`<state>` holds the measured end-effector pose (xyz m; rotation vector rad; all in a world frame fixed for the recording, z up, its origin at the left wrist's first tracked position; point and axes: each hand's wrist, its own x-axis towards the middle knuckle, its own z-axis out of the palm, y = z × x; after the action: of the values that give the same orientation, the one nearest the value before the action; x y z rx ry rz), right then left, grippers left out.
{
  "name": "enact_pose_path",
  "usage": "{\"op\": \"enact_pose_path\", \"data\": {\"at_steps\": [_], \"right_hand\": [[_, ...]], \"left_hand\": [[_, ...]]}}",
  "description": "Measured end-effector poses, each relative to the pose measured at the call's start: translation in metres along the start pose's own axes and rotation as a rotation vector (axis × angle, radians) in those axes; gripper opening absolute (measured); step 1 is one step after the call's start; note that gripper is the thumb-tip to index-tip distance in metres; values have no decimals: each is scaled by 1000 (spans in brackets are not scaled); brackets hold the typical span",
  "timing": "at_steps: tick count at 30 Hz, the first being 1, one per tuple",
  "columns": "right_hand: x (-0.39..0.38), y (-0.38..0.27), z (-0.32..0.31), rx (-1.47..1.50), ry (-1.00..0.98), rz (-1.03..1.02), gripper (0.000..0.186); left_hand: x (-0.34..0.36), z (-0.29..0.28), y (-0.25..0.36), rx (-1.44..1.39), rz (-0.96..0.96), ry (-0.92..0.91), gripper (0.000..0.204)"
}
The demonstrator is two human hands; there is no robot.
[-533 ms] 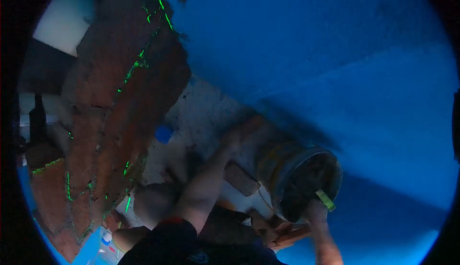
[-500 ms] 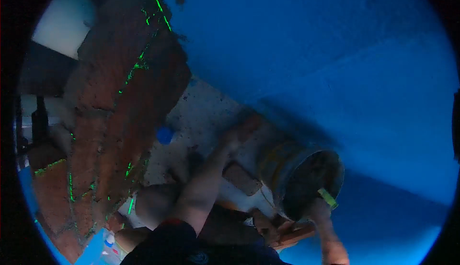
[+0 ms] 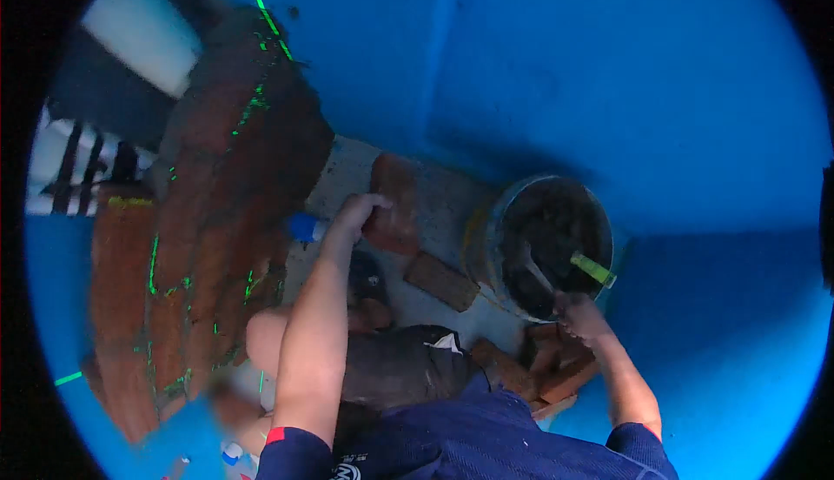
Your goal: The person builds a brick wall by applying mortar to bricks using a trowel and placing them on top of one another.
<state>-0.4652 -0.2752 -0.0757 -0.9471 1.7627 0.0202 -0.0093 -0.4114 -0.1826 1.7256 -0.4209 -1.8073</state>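
Observation:
My left hand grips the left edge of a reddish-brown brick, fingers closed on it. At the right, my right hand is closed round the handle of a trowel. Its grey blade reaches into a round bucket of dark, wet-looking mortar. Across the bucket's right rim lies a yellow-green bar, apart from my fingers; its kind is unclear. Another brick lies flat on the floor between my left hand and the bucket.
A brick wall with mortar joints and green laser lines rises on the left. Blue walls stand ahead and right. Several loose bricks are piled below the bucket. A small blue object sits beside the brick wall.
My left hand has drawn back from near the blue wall and now has a brick in it. The view has shifted, and the bucket appears higher. The trowel blade now shows in the bucket.

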Motion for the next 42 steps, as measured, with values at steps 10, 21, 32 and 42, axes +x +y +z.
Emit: {"op": "enact_pose_path", "data": {"at_steps": [10, 21, 32, 42], "right_hand": [[-55, 19, -7, 644, -66, -68, 41], [-70, 20, -32, 121, 177, -175, 44], [-79, -17, 66, 306, 119, -688, 44], [-20, -37, 105, -351, 505, -1136, 31]], "left_hand": [[-178, 35, 30, -679, 333, -640, 54], [-144, 60, -45, -865, 346, -135, 55], [-139, 66, -37, -1347, -56, -267, 55], [-122, 63, -37, -1386, -144, -178, 65]]}}
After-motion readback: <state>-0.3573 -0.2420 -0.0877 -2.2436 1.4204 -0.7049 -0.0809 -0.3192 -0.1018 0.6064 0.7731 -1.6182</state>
